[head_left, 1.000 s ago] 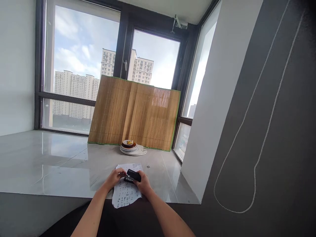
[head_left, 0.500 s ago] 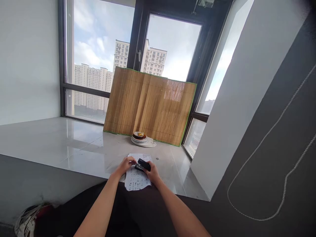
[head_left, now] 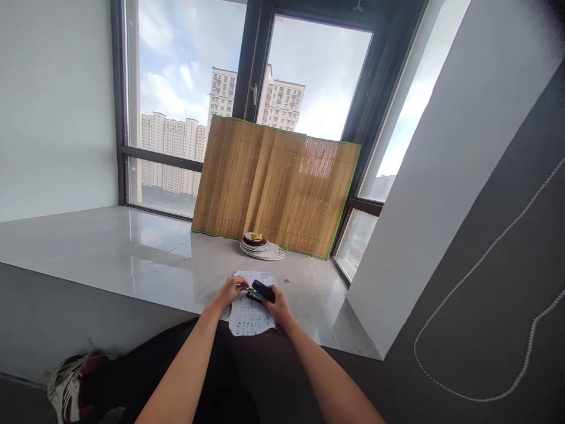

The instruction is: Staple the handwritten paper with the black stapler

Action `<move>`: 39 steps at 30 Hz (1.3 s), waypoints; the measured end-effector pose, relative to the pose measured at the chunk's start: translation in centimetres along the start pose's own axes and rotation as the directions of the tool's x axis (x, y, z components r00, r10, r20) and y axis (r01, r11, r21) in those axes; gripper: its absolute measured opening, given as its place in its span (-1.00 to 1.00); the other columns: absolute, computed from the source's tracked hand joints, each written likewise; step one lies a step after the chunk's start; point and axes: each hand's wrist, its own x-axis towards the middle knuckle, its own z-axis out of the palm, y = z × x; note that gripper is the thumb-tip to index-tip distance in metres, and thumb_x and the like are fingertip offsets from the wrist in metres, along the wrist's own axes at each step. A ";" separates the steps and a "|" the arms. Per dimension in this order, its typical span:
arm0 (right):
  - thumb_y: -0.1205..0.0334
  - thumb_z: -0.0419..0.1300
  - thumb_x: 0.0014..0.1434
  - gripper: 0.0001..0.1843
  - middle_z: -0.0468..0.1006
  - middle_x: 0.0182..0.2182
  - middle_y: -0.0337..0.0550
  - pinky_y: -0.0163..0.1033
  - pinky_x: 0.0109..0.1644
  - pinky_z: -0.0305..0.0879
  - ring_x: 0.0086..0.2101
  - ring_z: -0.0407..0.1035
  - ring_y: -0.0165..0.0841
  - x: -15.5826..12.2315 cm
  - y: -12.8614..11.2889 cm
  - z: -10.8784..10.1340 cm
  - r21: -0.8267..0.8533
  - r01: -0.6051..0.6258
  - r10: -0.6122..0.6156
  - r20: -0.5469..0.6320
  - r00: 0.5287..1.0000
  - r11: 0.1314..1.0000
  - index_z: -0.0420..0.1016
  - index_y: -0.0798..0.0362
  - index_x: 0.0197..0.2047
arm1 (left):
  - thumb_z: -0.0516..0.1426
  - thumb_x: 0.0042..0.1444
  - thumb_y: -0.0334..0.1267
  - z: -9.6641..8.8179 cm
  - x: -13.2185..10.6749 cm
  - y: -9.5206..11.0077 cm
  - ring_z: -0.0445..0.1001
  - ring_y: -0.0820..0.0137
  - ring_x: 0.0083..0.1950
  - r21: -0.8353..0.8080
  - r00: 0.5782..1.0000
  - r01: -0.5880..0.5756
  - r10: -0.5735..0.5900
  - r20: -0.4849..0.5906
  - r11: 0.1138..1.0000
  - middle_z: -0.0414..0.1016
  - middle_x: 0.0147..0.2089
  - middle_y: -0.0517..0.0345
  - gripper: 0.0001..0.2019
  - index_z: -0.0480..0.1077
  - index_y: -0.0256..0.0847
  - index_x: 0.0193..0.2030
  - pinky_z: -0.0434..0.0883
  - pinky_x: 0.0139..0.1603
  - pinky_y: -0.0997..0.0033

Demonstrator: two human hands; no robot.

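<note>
A black stapler is held over a written sheet of paper, its top lifted away from the base and a metal part showing between them. My right hand is closed around its right end. At the other end, the fingers of my left hand are pinched together close against the metal part; whatever they grip is too small to make out. The paper lies on the glossy grey sill under both hands. Just right of the paper rest small grey strips that look like staples.
Behind the paper sits a stack of plates. A bamboo mat with green edging leans against the window. The tiled sill ends at a front edge near my legs. A beaded cord hangs at the right.
The whole view has shifted slightly. My right hand still holds the opened stapler, and my left fingers stay pinched at its front end, with more of the metal part visible.
</note>
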 end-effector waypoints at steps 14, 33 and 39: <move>0.21 0.34 0.01 -0.66 0.69 -0.18 -0.14 -0.04 0.06 0.39 -0.11 0.53 -0.10 0.1 0.2 0.1 0.010 -0.014 0.014 0.000 1.000 1.000 0.58 -0.01 -0.10 | 0.33 0.18 -0.13 0.2 -0.8 -0.6 0.64 0.16 -0.04 0.060 0.994 0.068 -0.062 -0.091 0.996 0.71 -0.12 -0.07 -0.84 0.70 -0.15 -0.27 0.54 0.08 0.15; 0.22 0.36 0.00 -0.68 0.69 -0.20 -0.14 -0.06 0.02 0.39 -0.13 0.52 -0.09 0.1 0.3 0.1 0.007 -0.019 0.019 -0.008 1.000 1.000 0.59 -0.01 -0.11 | 0.26 0.19 -0.36 0.5 -0.7 0.2 0.61 0.12 0.04 0.167 0.998 -0.008 0.019 -0.063 0.986 0.72 -0.10 0.00 -0.86 0.68 -0.14 -0.18 0.46 0.19 0.14; 0.21 0.32 0.01 -0.65 0.70 -0.17 -0.12 -0.05 0.04 0.38 -0.11 0.53 -0.09 0.2 0.9 0.3 0.003 -0.004 0.004 -0.002 1.000 1.000 0.59 0.00 -0.08 | 0.25 0.20 -0.34 0.6 -0.5 0.1 0.64 0.11 0.03 0.158 0.999 -0.013 0.021 -0.050 0.987 0.75 -0.09 0.01 -0.84 0.70 -0.13 -0.17 0.48 0.19 0.12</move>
